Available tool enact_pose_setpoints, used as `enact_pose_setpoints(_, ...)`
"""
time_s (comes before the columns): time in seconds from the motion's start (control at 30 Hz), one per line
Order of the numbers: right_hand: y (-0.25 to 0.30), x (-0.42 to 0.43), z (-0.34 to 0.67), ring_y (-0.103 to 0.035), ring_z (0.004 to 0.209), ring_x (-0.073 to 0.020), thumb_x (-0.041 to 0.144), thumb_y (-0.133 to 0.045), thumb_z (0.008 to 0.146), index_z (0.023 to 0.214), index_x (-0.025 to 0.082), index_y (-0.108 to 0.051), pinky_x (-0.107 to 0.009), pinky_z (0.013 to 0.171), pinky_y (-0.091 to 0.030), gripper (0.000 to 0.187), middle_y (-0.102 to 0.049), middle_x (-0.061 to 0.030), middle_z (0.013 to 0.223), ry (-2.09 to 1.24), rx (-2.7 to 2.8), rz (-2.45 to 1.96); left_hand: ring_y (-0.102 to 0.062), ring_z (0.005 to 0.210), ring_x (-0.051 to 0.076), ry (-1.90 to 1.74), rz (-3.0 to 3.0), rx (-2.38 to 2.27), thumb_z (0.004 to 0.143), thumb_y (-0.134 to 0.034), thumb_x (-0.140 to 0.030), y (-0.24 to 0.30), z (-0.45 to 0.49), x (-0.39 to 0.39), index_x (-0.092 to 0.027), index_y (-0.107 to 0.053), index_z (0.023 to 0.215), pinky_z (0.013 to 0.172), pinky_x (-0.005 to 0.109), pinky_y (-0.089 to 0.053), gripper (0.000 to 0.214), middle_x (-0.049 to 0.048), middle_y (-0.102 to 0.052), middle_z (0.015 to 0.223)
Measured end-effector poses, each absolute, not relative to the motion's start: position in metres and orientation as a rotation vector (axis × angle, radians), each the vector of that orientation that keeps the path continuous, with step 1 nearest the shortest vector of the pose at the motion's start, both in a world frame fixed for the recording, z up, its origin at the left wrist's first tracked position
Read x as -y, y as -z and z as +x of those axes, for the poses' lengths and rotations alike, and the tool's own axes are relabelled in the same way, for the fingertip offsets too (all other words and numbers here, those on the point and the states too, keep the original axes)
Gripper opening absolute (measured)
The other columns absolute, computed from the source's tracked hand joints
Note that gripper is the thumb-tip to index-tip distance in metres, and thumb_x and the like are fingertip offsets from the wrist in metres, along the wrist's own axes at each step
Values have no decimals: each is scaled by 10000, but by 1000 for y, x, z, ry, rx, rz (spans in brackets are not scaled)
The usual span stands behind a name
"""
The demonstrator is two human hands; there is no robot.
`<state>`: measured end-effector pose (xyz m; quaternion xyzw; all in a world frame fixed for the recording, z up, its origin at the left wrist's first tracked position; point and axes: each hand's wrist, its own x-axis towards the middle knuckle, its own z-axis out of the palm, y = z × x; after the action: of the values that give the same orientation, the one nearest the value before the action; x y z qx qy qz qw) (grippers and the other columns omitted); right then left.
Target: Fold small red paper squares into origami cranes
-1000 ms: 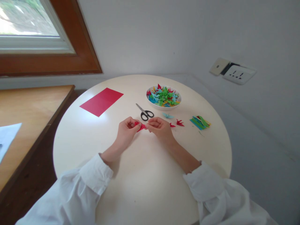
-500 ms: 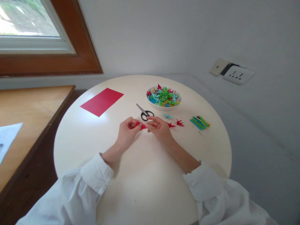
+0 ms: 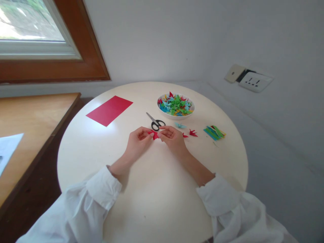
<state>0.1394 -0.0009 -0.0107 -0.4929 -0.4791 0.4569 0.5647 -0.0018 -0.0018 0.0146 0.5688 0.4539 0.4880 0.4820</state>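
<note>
Between my two hands is a small folded piece of red paper (image 3: 155,136). My left hand (image 3: 138,140) pinches its left side, and my right hand (image 3: 172,137) pinches its right side with thumb and fingers. The fingers cover part of the paper. Just beyond the hands lie black-handled scissors (image 3: 157,124), their blades pointing away to the left. To the right of my right hand are a red paper crane (image 3: 193,133), another red one (image 3: 185,135) partly hidden by the hand, and a light blue paper crane (image 3: 180,125).
A white bowl (image 3: 176,117) full of coloured paper cranes stands toward the back of the round white table (image 3: 152,202). Flat red paper (image 3: 109,110) lies at the left, coloured paper strips (image 3: 214,132) at the right. A wooden desk (image 3: 45,111) stands left; walls are close behind and right.
The red paper has turned a little between my fingers and shows more of its face. Both hands keep their pinch in nearly the same place. The whole view has shifted slightly.
</note>
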Motion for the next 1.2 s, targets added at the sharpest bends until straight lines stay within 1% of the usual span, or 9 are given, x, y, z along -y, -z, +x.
enact_pose_setpoints(0.17,13,2,136,-637,656,-143,273,-672,602,885,163,-597,-279,639,-504,313,-683,-23,717,-1075,1189,-1138,-590,637,139,-1182,1364,-1067,638,-674,-251,-5,-2,-1,-151,-626,712,618,258,-471,133,32,-652,688)
enact_pose_setpoints(0.3,13,2,136,-627,644,-137,248,-649,626,881,157,-596,-277,637,-503,276,-665,-16,699,-1010,1254,-1149,-599,681,145,-1173,1418,-1054,647,-657,-243,2,-3,-5,-153,-635,736,639,258,-470,129,50,-665,755)
enact_pose_setpoints(0.43,14,2,138,-620,667,-145,237,-635,650,886,158,-599,-287,654,-504,252,-653,-27,719,-913,1319,-1196,-538,595,120,-1166,1515,-1182,648,-639,-226,1,-4,-5,-158,-652,704,545,225,-424,88,29,-633,675)
enact_pose_setpoints(0.53,13,3,138,-621,698,-153,250,-637,666,924,170,-597,-295,669,-502,273,-653,-33,753,-840,1357,-1204,-510,548,108,-1130,1430,-1149,654,-629,-243,-2,-4,-5,-153,-644,669,506,215,-392,92,12,-608,608)
enact_pose_setpoints(0.7,10,6,138,-606,819,-174,277,-678,651,959,199,-570,-305,705,-487,335,-643,-39,878,-653,1428,-1194,-571,616,129,-1161,1175,-1058,621,-669,-275,-4,-3,-6,-133,-619,684,600,251,-450,164,28,-627,657)
enact_pose_setpoints(0.8,10,6,139,-585,903,-186,266,-677,659,910,210,-561,-324,769,-481,282,-625,-45,935,-576,1473,-1175,-588,644,125,-1162,1039,-967,602,-671,-229,-5,-3,-7,-132,-615,679,667,266,-475,135,28,-628,667)
enact_pose_setpoints(0.9,13,6,140,-582,915,-179,244,-647,688,874,213,-557,-327,803,-482,209,-613,-40,929,-618,1493,-1120,-591,637,113,-1115,960,-881,593,-664,-186,-5,-3,-7,-135,-622,680,677,260,-479,110,25,-628,667)
enact_pose_setpoints(1.03,13,7,140,-592,869,-161,172,-579,726,799,207,-580,-312,799,-484,81,-618,-33,874,-692,1510,-1031,-567,600,94,-1039,976,-840,608,-649,-173,-3,-3,-7,-133,-624,684,637,233,-461,90,18,-612,652)
enact_pose_setpoints(1.2,10,7,141,-588,818,-159,166,-565,728,760,208,-593,-293,742,-493,59,-616,-25,817,-675,1499,-1074,-511,571,93,-1088,1354,-1035,629,-666,-212,-2,-6,-8,-163,-641,815,548,210,-407,194,0,-582,663)
